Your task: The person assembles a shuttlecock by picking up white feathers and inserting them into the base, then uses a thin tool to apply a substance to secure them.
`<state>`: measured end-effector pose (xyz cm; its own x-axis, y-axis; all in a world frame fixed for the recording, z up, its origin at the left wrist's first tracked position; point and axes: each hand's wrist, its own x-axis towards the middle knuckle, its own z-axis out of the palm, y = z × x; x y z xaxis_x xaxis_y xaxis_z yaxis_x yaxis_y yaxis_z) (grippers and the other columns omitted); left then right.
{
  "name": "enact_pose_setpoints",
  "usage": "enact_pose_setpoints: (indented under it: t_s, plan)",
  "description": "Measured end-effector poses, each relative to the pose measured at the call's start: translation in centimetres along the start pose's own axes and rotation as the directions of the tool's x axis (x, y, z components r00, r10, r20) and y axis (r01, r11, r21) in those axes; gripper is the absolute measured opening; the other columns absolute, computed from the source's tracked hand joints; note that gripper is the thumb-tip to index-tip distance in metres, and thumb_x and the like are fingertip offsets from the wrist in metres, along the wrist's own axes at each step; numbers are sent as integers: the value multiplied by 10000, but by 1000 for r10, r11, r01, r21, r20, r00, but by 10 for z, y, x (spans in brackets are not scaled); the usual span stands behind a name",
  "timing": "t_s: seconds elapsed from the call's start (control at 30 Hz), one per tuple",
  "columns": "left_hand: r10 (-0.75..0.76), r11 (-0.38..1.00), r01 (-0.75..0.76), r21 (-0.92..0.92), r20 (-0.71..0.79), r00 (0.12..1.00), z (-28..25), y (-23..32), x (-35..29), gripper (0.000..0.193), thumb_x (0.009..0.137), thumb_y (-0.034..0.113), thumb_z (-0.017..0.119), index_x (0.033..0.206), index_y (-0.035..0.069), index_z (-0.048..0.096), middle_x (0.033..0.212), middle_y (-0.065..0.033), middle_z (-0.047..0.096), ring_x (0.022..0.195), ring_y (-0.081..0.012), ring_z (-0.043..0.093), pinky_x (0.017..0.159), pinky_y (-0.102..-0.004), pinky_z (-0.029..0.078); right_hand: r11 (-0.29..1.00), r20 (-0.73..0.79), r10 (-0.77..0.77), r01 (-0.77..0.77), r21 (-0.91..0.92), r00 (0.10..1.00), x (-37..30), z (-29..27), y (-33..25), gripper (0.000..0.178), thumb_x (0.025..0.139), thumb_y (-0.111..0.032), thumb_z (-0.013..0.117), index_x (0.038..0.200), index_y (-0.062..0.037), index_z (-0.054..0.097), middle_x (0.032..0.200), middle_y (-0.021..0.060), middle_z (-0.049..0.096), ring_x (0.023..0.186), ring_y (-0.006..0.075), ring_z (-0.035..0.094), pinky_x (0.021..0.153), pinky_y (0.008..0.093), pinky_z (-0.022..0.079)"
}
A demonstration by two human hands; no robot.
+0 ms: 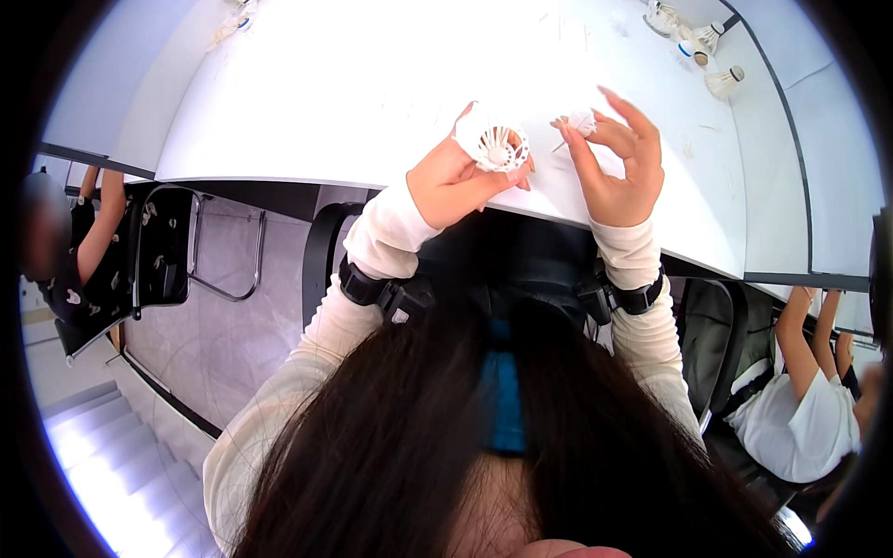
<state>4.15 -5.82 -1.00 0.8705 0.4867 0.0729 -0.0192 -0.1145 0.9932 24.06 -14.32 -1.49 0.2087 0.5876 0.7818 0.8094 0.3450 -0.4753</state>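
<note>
Close to the front edge of the white table (353, 121), my left hand (446, 181) is wrapped round a white shuttlecock skirt (502, 149). Its ribbed, ring-shaped opening faces up toward me. To the right of it, my right hand (628, 163) pinches a small white feather (582, 122) between thumb and forefinger, with a thin shaft pointing down and left. The other fingers of that hand are raised and partly spread. A short gap separates the feather from the skirt. The far side of the skirt is hidden by my left fingers and the glare.
Several used shuttlecocks (723, 82) lie at the far right against the side panel (772, 139). Whitish scraps (233, 23) sit at the far left. One person (98, 223) is at the left beyond a partition, another (800, 418) at the right. An office chair (321, 251) stands below the table.
</note>
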Motion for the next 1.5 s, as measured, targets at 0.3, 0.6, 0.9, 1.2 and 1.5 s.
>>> enact_pose_setpoints:
  t_s: [0.3,0.6,0.9,1.2,1.5]
  plan:
    - [199,980,-199,7,-98,975,7,-11,0,476,839,27,690,1255,33,458,1055,-35,616,954,-110,597,819,-258,491,983,47,-172,168,68,984,8,-5,5,185,738,15,786,893,-25,694,982,102,718,949,248,705,777,295,555]
    - [47,992,-53,-112,-59,997,6,-11,2,549,850,17,705,1327,22,434,1089,-66,636,899,-113,615,693,-248,524,980,-32,-193,194,37,981,4,-11,0,137,755,36,738,859,-25,673,804,88,637,709,215,578,601,298,439]
    - [24,994,-33,-105,-80,996,8,-6,-1,459,836,17,690,1237,19,466,1046,-61,634,885,-103,609,702,-232,514,944,11,-307,303,135,952,-1,-12,0,77,823,25,636,877,-13,597,742,105,635,599,246,573,530,314,443]
    - [104,991,-110,-80,-68,992,9,-3,0,308,836,22,652,1123,31,539,1025,-34,642,928,-103,624,684,-211,515,938,72,-331,319,135,941,0,-12,-3,99,810,30,633,876,-21,580,729,95,640,575,238,572,515,314,443]
    - [131,991,-133,-25,-59,990,7,-8,3,338,847,33,639,1176,25,562,1048,-47,650,936,-123,619,699,-225,520,954,104,-288,276,112,952,-2,-9,1,105,803,68,600,841,-16,550,706,102,602,559,251,562,503,318,433]
